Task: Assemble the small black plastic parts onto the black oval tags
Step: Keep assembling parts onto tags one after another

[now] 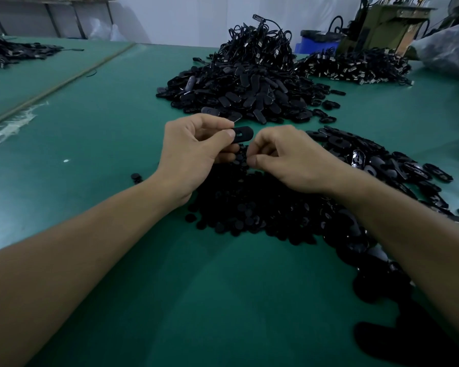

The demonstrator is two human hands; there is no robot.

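In the middle of the green worktop [104,154], seen from the head camera, both bare hands are raised just above a heap of small black plastic parts [249,205]. The left hand [194,152] pinches one black oval plastic tag [244,133] between its thumb and curled fingers [212,123]. The tag lies roughly level, its free end sticks out toward the right hand, and a small slot shows near the thumb tip.

The right hand [284,157] is just beside that tag and slightly lower. Its fingers are curled in, with thumb and forefinger drawn together at the tip. Against the dark heap behind, I cannot tell whether a small part sits between them.

A single small black part [136,177] lies apart on the worktop, left of the left wrist. Beyond the hands is a broad pile of matte black oval tags [249,94], and a tangled mound of black corded pieces [260,41] rises behind it. A lower spread of similar corded pieces [355,67] lies to its right. Glossy black oval pieces [368,157] trail along the right side, passing under the right forearm.

At the far right stand a blue bin [318,43] and an olive-green machine [382,25]. Another dark pile [11,51] is at the far left.
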